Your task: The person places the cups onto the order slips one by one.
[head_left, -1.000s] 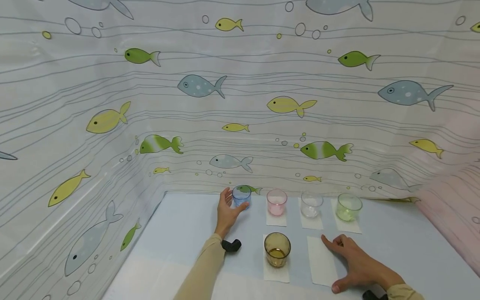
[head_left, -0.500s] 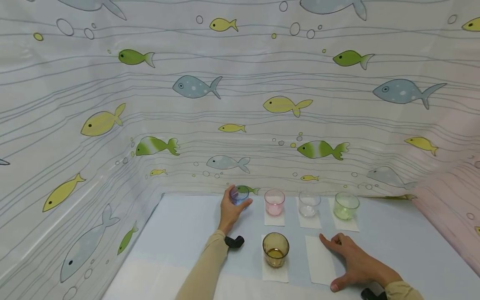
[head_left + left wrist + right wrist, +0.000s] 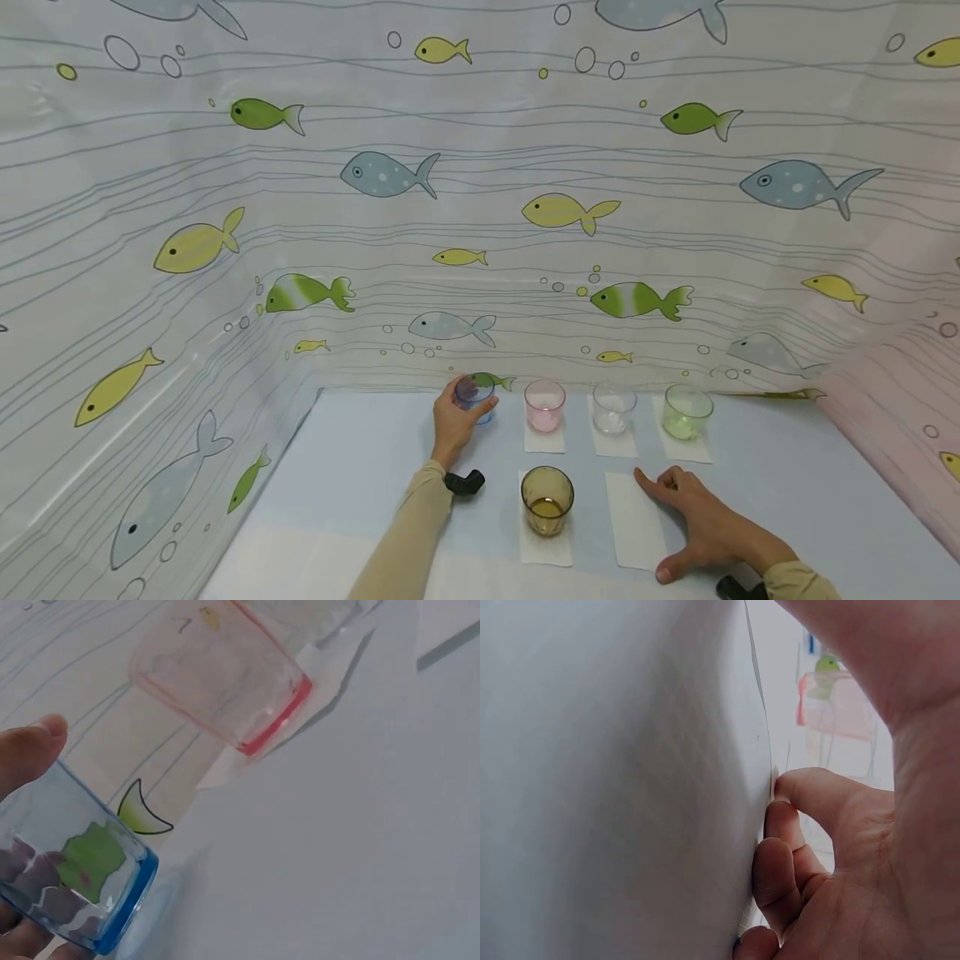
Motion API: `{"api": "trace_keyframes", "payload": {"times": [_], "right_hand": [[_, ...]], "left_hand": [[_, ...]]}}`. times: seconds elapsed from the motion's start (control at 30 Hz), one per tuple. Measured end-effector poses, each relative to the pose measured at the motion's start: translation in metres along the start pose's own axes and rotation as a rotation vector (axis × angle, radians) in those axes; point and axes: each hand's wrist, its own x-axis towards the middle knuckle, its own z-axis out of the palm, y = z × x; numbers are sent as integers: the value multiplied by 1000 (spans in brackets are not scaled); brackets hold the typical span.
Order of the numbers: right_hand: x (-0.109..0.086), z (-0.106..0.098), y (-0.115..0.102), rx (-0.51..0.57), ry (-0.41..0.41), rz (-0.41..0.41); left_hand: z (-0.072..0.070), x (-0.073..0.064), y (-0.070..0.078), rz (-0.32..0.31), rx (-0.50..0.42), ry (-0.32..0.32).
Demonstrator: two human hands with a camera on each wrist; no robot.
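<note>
Near the back edge of the table, my left hand [image 3: 452,429] grips a blue-tinted glass tumbler [image 3: 90,877], thumb on the near side and fingers behind it. In the left wrist view the tumbler is upright relative to the tabletop, its thick blue base close over it. To its right stands a pink glass [image 3: 543,408] on a white paper strip. My right hand [image 3: 705,525] rests on the table at the right, holding nothing. Its thumb and index finger spread beside a bare white paper strip [image 3: 637,525], the index fingertip at the strip's top corner, while the other fingers are bent.
A clear glass [image 3: 613,410] and a green glass [image 3: 686,414] continue the back row, each on a paper strip. An amber glass [image 3: 546,504] stands on its strip in front. A fish-patterned curtain [image 3: 480,208] closes in the table's back and sides.
My left hand's fingers have closed around the blue tumbler, where the hand was spread beside it a second ago. The right hand has stayed in place; the head view has shifted slightly.
</note>
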Motion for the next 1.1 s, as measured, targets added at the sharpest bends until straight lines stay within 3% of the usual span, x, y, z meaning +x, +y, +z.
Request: {"api": "trace_keyframes", "payload": {"times": [0.23,0.47,0.7,0.9,1.1], "right_hand": [[1,0,-2,9,-9,5],[0,-1,-3,15,-9,6],[0,-3,-1,22,-18,9],[0,-3,-2,17,-19,30],[0,-2,-2,13,-19,37]], "left_hand": [[-2,1,24,5,-68,-70],[9,-6,64,58,-203,-201],[31,-24,100,109,-326,-322],[46,-45,132,120,-497,-450],[59,-67,153,162,-549,-529]]}}
